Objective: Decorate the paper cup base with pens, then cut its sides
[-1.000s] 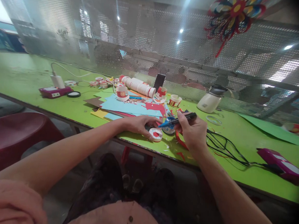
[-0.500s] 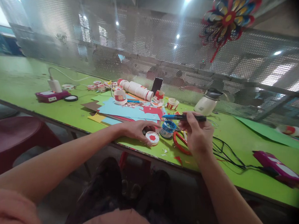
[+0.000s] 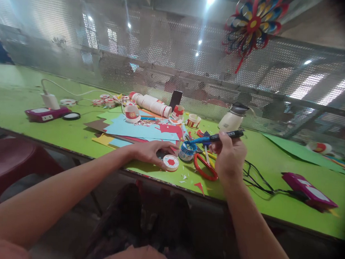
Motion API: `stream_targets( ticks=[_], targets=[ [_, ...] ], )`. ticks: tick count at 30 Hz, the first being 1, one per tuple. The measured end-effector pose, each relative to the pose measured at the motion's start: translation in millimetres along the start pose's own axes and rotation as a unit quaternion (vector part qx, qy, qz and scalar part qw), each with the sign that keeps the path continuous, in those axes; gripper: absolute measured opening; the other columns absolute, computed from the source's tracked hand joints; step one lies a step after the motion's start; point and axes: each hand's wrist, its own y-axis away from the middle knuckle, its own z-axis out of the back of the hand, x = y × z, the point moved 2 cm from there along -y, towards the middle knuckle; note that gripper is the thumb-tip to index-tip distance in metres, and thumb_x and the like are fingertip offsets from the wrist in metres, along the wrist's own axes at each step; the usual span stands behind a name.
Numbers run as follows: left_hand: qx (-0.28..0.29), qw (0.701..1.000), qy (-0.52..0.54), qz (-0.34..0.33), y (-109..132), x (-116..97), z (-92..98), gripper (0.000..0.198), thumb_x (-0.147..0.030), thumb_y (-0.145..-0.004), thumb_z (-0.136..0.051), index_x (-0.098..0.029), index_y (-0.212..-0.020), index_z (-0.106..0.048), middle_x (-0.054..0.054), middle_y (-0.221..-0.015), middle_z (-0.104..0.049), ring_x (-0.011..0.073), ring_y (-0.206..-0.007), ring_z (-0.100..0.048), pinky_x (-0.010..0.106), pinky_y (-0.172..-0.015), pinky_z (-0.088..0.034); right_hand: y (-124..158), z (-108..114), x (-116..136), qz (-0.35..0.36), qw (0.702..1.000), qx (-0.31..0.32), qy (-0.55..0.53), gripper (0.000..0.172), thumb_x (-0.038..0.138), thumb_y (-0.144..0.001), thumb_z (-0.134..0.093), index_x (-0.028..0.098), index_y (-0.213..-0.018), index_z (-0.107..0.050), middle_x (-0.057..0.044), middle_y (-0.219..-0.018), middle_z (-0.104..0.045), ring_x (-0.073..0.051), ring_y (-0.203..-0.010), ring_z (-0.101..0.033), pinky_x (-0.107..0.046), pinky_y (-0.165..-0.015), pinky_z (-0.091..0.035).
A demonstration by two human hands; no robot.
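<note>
My left hand (image 3: 151,151) lies on the green table (image 3: 33,128), fingers curled around a small white round disc (image 3: 170,162) with a red shape on its top. My right hand (image 3: 229,156) is raised just above the table and grips a dark marker (image 3: 217,137) with a blue tip pointing left. Under that tip stands a small blue-rimmed pot (image 3: 187,150). Red-handled scissors (image 3: 205,166) lie beside my right hand. Coloured paper sheets (image 3: 138,129) are piled behind my left hand.
Paper cups (image 3: 152,103) lie behind the sheets, with a phone (image 3: 175,99) propped upright. A magenta device (image 3: 44,113) sits left, another (image 3: 308,187) right, with black cables (image 3: 258,178). A white appliance (image 3: 232,118) stands near the mesh wall. A red chair (image 3: 10,158) is at left.
My right hand rose from near the disc and pot, carrying the marker higher and to the right. My left hand stayed on the disc. The camera view drifted.
</note>
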Motion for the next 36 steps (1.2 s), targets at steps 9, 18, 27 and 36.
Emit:
stream_targets(
  ticks=[9,18,27,36],
  targets=[
    [-0.014,1.000,-0.025,0.007,-1,-12,-1.7,0.075,-0.024,-0.067,-0.081,-0.017,-0.133,-0.045,0.011,-0.119,-0.064,0.0211,-0.110,-0.060,0.033,-0.095,-0.044,19,-9,-6,-0.002,0.985,0.135,0.108,0.015,0.031,-0.080,-0.068,0.016,-0.078,-0.066,0.005,-0.047,-0.058,-0.009,-0.040,-0.050,-0.022,-0.041,-0.040],
    [-0.029,0.998,-0.049,0.012,0,-16,-2.3,0.078,-0.029,-0.067,-0.080,-0.017,-0.135,-0.045,0.008,-0.111,-0.064,0.0208,-0.103,-0.060,0.031,-0.089,-0.046,33,-21,-3,-0.010,0.950,0.253,0.181,0.016,0.031,-0.081,-0.066,0.017,-0.076,-0.061,0.004,-0.050,-0.059,-0.009,-0.043,-0.051,-0.021,-0.043,-0.041],
    [-0.032,0.998,-0.052,-0.001,-1,-13,-3.7,0.075,-0.028,-0.067,-0.080,-0.018,-0.133,-0.047,0.007,-0.110,-0.064,0.0194,-0.101,-0.059,0.031,-0.089,-0.045,36,-25,-11,-0.013,0.945,0.260,0.200,0.022,0.037,-0.082,-0.065,0.018,-0.074,-0.058,0.003,-0.049,-0.058,-0.010,-0.042,-0.049,-0.023,-0.043,-0.040],
    [-0.027,0.997,-0.064,0.017,1,-13,-2.8,0.079,-0.037,-0.067,-0.080,-0.020,-0.136,-0.046,0.007,-0.115,-0.063,0.0226,-0.106,-0.059,0.034,-0.092,-0.045,37,-25,-10,0.005,0.947,0.259,0.191,0.025,0.043,-0.079,-0.067,0.020,-0.072,-0.058,0.003,-0.049,-0.060,-0.012,-0.040,-0.051,-0.024,-0.042,-0.042]
  ],
)
